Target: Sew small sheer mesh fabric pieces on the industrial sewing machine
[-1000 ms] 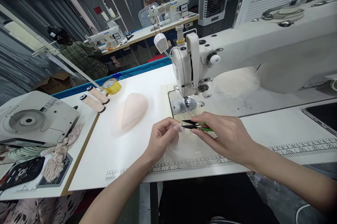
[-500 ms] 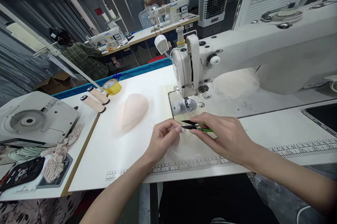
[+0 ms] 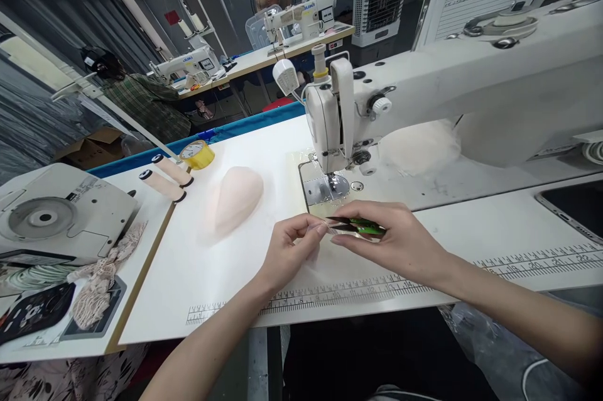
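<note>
My left hand (image 3: 294, 247) pinches a small piece of thin sheer fabric (image 3: 315, 259), mostly hidden behind the fingers. In my right hand (image 3: 398, 237) are thread snips (image 3: 362, 227) with black blades and green handles. Their tips point left and meet the material at my left fingertips. Just beyond both hands stands the white sewing machine (image 3: 330, 118), its needle plate (image 3: 325, 190) close to the snips. To the left on the table lies a pale pink moulded cup (image 3: 239, 197).
Thread spools (image 3: 162, 186) and a roll of yellow tape (image 3: 198, 154) stand at the table's left. A phone (image 3: 572, 209) lies at the right edge. Whitish cups (image 3: 419, 146) sit under the machine arm. A co-worker (image 3: 136, 99) is at another machine behind.
The snips' blades have come closer together as my right fingers squeezed the handles. My left hand stays in nearly the same place, and the camera view has shifted slightly.
</note>
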`<state>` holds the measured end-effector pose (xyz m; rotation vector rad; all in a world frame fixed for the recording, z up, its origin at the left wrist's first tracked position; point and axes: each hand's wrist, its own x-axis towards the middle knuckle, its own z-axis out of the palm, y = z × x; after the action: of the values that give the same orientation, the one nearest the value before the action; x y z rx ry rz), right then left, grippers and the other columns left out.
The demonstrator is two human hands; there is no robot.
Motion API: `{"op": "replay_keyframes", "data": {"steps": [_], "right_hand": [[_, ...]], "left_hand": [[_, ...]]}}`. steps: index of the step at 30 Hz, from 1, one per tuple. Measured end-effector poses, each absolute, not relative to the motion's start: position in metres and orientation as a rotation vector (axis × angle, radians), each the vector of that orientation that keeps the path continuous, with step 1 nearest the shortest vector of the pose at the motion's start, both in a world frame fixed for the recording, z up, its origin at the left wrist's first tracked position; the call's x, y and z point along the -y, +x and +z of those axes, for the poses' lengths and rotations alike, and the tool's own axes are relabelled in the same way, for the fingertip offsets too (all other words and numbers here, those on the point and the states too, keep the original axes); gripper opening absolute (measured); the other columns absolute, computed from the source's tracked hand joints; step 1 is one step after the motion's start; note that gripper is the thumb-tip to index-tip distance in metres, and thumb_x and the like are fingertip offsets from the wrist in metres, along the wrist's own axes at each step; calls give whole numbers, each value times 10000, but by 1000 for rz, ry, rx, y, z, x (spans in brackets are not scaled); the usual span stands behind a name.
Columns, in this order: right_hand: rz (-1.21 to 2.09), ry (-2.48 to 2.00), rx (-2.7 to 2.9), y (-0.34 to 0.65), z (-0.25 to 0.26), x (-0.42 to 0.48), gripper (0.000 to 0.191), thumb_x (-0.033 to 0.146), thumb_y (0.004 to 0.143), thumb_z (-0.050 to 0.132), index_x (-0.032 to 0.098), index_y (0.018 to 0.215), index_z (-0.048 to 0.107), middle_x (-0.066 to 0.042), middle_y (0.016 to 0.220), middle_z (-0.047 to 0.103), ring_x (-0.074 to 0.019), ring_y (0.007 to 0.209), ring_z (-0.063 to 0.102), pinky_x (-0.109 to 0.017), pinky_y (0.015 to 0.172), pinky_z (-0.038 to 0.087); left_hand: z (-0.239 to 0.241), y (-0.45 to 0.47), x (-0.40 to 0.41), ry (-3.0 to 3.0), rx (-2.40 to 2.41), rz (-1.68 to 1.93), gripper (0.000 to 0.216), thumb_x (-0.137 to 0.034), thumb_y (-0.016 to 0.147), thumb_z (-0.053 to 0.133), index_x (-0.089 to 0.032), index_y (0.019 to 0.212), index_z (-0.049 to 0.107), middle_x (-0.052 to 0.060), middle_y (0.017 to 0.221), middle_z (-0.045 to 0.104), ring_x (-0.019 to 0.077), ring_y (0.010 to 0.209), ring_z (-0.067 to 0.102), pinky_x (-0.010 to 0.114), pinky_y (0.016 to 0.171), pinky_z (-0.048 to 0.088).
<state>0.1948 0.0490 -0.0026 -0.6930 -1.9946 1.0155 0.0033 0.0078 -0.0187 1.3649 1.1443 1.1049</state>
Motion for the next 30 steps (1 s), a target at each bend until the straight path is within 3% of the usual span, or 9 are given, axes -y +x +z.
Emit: {"op": "replay_keyframes", "data": {"steps": [10,17,20,24,30], "right_hand": [[1026,-746,2011,191,-3,-59,121,303,901,615,205,906,686,-18,861,693,-175,782,636,-293,676,502],[1111,-825,1967,190,0,-62,252,425,918,576,201,819,635,-4,776,636,-153,687,569,-267,586,439],[957,-855,1953,196,0,-62,226,423,903,608,198,895,616,1,753,625,-136,620,538,-252,531,403],[633,-687,2149,210,-3,-63,236,352,953,549,202,1126,609,-42,928,677,-149,731,607,-253,599,438],[-61,-537,2324,219,-8,-61,250,254,957,563,202,1191,632,4,745,649,-107,596,578,-241,496,362]], "left_hand": [[-19,4,-6,1457,-1181,1086,313,-427,931,559,-153,930,710,-37,498,462,86,465,403,216,486,322],[-17,4,-5,1441,-1158,1074,305,-429,918,578,-153,888,705,-33,499,466,87,460,414,212,473,323],[-17,3,-5,1417,-1146,1084,287,-421,915,585,-162,880,704,-39,498,463,85,460,413,211,479,324],[-16,2,-6,1394,-1128,1093,267,-397,919,582,-163,862,697,-46,490,448,82,458,404,209,477,314],[-15,3,-6,1379,-1129,1095,283,-409,911,586,-157,835,690,-47,477,445,81,448,397,211,470,310]]}}
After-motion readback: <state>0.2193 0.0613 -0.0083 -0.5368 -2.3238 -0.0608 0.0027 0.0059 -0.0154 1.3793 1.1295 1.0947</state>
